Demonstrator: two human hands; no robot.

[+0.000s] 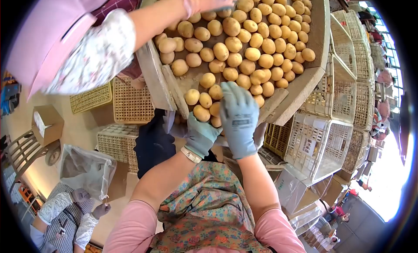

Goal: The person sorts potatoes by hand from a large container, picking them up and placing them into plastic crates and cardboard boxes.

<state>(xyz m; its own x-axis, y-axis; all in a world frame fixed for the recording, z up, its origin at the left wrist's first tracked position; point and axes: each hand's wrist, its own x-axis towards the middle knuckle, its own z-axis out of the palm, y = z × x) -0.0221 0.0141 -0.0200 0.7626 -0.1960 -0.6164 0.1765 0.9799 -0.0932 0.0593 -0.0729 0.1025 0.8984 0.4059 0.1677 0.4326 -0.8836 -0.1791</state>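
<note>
Many round yellow-brown potatoes (231, 27) lie on a wooden sorting table (311, 74) with raised edges. My left hand (201, 134), in a grey-blue glove, is at the table's near opening, its fingers curled around a potato (201, 113). More potatoes sit just beyond and between my hands. My right hand (239, 118), gloved the same way, is palm down with its fingers reaching over the potatoes at the opening. Its fingertips are beside a potato (215, 92); whether anything is under the palm is hidden.
A co-worker's arm (161, 20) reaches over the table from the upper left. Stacked plastic crates (320, 142) stand at the right, and more crates (133, 100) at the left. A lined box (85, 168) and another person (69, 218) are at the lower left.
</note>
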